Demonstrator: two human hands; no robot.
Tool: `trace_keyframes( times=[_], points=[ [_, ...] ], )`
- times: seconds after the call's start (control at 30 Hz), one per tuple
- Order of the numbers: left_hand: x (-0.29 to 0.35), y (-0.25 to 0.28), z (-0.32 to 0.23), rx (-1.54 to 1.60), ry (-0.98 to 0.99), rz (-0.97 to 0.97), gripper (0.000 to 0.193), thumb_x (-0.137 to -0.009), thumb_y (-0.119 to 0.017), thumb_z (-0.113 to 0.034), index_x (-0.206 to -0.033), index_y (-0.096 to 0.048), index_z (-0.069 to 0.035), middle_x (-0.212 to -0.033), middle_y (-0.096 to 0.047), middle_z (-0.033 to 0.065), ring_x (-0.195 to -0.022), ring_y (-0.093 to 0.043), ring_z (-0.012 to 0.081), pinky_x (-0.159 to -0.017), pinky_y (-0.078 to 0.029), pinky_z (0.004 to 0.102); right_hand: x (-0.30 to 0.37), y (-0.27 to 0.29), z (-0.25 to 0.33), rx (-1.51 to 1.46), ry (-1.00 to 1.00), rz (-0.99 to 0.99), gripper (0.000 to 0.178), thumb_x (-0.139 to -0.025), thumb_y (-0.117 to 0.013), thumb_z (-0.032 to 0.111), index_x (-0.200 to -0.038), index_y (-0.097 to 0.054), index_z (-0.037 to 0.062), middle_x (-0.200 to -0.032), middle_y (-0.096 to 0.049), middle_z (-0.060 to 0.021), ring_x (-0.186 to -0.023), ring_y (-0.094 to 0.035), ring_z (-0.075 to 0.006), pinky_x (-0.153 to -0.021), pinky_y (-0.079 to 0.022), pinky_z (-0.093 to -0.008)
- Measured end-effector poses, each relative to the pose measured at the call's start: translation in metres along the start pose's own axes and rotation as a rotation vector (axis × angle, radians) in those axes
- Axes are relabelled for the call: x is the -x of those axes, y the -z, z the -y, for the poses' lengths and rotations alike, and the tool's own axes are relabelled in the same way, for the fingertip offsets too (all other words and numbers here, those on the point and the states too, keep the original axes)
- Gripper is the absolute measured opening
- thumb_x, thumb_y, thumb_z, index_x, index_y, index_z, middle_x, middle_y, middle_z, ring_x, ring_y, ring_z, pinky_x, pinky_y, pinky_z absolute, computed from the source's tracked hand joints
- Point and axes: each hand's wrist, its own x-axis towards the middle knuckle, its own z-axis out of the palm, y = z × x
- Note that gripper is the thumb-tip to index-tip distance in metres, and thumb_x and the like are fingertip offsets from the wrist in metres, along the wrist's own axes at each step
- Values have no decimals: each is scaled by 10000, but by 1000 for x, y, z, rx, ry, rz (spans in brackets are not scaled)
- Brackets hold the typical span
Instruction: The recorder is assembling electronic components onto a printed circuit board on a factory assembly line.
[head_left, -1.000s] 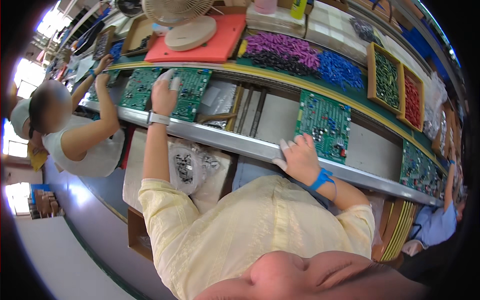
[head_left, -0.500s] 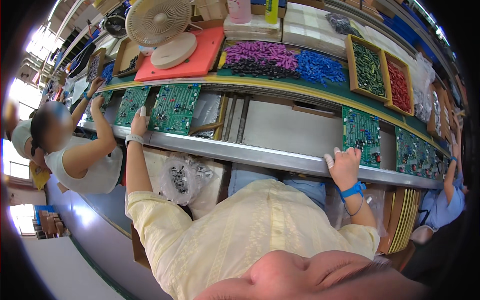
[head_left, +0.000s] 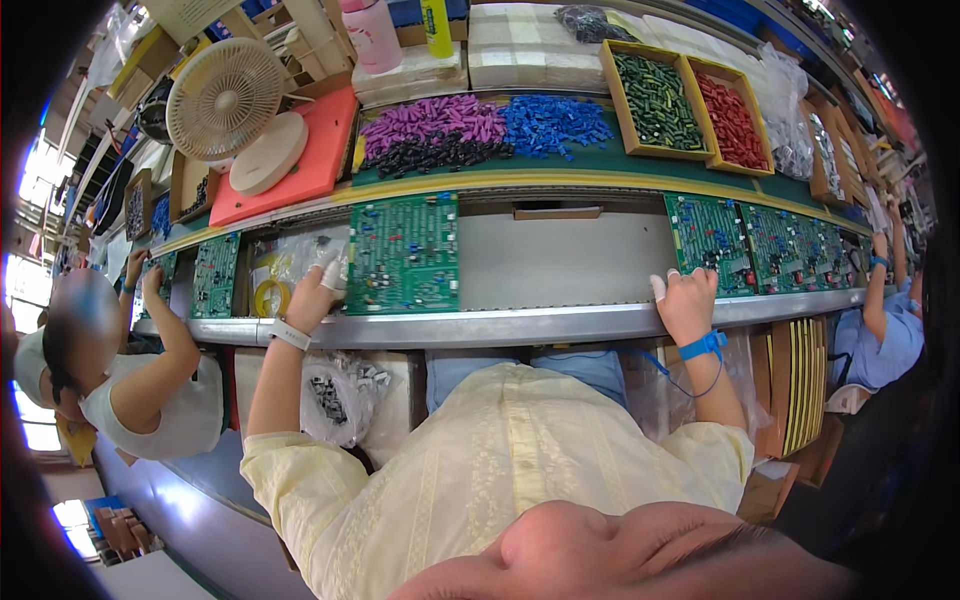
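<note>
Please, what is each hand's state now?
Left hand: fingers bent beside a green circuit board; grip unclear.
Right hand: fingers curled at the near edge of another green circuit board; grip unclear.

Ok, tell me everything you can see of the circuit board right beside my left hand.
The circuit board is a green, roughly rectangular panel, lying component side up and crowded with small parts, among them red, blue, white and dark ones. Pale lines and markings run between them. It spans the line, its near edge along the silver metal rail. The fingertips of the left hand are at its left edge; whether they press on it can't be told. No damage shows at this size; its underside is hidden.
</note>
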Motion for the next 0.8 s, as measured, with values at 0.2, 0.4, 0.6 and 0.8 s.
trace_keyframes(
  times=[0.2, 0.4, 0.6, 0.8],
  points=[
    [-32, -29, -95, -331, -355, 84, 416, -845, -545, -325, -1156, -546, -49, -935, -619, 215, -870, -602, 341, -771, -467, 411, -1, -2, -12, 37, -74, 57, 285, -777, -616, 278, -606, -590, 51, -569, -582, -128, -678, -519, -262, -762, -348, -398],
    [-160, -71, -155, -402, -703, -120, 257, -815, -555, -237, -977, -634, -53, -957, -623, 175, -916, -581, 325, -795, -461, 410, -58, 12, 15, -181, 164, -25, 125, -737, -623, 196, -711, -605, 75, -658, -602, -79, -736, -527, -250, -802, -353, -400],
    [-220, -106, -192, -612, -284, 13, 308, -800, -590, -319, -934, -660, -51, -971, -625, 195, -911, -600, 337, -792, -479, 416, -147, -23, 20, -251, 229, -44, 92, -730, -611, 154, -796, -631, 94, -710, -619, -60, -779, -554, -242, -812, -357, -393],
    [-235, -107, -192, -604, -259, 65, 299, -780, -624, -319, -894, -671, -47, -942, -633, 190, -892, -606, 338, -801, -475, 406, -194, -69, 41, -426, 234, 14, 100, -744, -612, 190, -791, -656, 113, -739, -634, -66, -795, -581, -250, -783, -361, -406]
  ],
)
